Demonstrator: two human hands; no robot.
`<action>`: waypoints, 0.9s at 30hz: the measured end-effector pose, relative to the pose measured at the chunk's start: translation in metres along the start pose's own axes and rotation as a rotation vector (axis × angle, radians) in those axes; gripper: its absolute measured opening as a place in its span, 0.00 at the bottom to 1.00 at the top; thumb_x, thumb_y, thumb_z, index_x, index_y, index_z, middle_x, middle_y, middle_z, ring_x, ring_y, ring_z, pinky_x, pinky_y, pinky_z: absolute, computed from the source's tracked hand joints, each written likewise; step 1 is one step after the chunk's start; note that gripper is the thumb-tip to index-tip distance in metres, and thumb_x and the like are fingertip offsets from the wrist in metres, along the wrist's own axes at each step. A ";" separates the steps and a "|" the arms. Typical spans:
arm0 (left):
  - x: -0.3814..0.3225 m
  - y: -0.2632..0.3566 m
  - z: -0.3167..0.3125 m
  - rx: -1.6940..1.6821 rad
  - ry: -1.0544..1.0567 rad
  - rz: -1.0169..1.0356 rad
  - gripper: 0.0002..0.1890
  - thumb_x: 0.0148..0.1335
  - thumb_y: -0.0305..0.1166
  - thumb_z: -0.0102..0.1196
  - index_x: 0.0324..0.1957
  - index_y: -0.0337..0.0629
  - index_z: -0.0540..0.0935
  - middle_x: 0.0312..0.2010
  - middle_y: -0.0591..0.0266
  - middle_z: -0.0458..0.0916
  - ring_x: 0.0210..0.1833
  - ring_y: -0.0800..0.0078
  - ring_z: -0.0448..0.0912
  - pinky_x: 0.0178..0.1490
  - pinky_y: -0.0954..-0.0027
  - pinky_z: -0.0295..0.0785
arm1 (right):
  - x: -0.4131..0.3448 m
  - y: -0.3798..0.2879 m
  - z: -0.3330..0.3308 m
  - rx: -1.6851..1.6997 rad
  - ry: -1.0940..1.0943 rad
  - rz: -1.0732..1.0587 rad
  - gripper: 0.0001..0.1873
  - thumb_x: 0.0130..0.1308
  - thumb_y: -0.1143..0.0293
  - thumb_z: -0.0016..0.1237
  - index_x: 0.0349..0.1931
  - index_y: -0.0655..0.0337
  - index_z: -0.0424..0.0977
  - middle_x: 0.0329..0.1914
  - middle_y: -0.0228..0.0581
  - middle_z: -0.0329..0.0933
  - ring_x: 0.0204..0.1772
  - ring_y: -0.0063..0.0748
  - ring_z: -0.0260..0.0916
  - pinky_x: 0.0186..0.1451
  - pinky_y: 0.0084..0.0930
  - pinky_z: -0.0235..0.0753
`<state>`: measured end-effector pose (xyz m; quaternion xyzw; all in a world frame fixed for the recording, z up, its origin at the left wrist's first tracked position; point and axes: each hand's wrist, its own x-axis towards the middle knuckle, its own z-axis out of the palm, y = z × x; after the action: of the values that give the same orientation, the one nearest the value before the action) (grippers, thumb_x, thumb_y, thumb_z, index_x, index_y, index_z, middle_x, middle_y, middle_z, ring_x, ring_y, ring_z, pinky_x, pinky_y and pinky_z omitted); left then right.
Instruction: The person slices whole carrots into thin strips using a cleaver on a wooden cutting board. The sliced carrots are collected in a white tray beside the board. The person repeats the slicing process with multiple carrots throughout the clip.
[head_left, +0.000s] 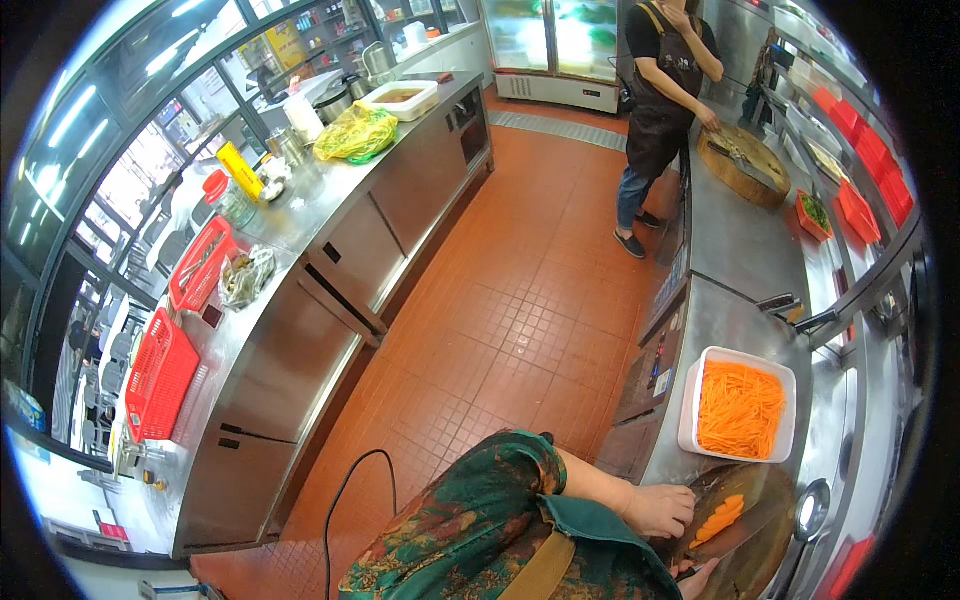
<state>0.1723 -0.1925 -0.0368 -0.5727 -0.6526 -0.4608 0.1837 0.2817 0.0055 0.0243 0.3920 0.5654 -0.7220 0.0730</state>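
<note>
A round wooden chopping block (769, 547) lies at the lower right, partly hidden by my body. Overlapping orange carrot slices (718, 520) form a short row on it. My left hand (660, 511) is at the block's near side, fingers bent, just left of the slices; whether anything is under the fingers is hidden. Below it, my right hand (701, 582) grips a kitchen knife (739, 536), whose broad blade lies alongside the slices. Beyond the block stands a white plastic tub (688, 420) filled with shredded carrot (741, 411).
A co-worker (667, 97) stands farther along this counter by another chopping block (765, 191) with a knife on it. Steel shelving (862, 300) borders the right side. Across the tiled floor (480, 300), a steel counter (300, 232) carries red baskets (161, 375) and a yellow bag (358, 133).
</note>
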 end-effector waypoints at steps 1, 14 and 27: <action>0.000 -0.001 -0.001 0.004 0.011 0.009 0.07 0.56 0.35 0.58 0.30 0.44 0.77 0.36 0.55 0.75 0.45 0.51 0.73 0.61 0.48 0.65 | -0.001 -0.001 0.001 -0.010 0.001 -0.009 0.36 0.71 0.29 0.27 0.22 0.54 0.62 0.17 0.33 0.58 0.21 0.31 0.56 0.26 0.31 0.63; -0.008 0.014 0.002 -0.034 0.000 0.059 0.06 0.53 0.34 0.57 0.27 0.44 0.76 0.34 0.56 0.74 0.44 0.51 0.73 0.54 0.49 0.67 | -0.022 0.003 0.024 0.068 0.277 -0.060 0.27 0.77 0.39 0.33 0.30 0.54 0.60 0.18 0.28 0.57 0.16 0.24 0.55 0.17 0.25 0.60; 0.047 -0.040 -0.025 0.149 -0.343 -0.033 0.15 0.49 0.27 0.58 0.42 0.44 0.82 0.46 0.62 0.80 0.52 0.60 0.76 0.56 0.59 0.71 | -0.014 -0.005 0.018 0.178 0.030 -0.066 0.23 0.78 0.47 0.34 0.61 0.54 0.60 0.22 0.30 0.64 0.16 0.24 0.62 0.18 0.26 0.66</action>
<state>0.1153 -0.1826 -0.0038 -0.6167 -0.7162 -0.3096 0.1041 0.2799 -0.0128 0.0386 0.3888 0.5127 -0.7655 0.0058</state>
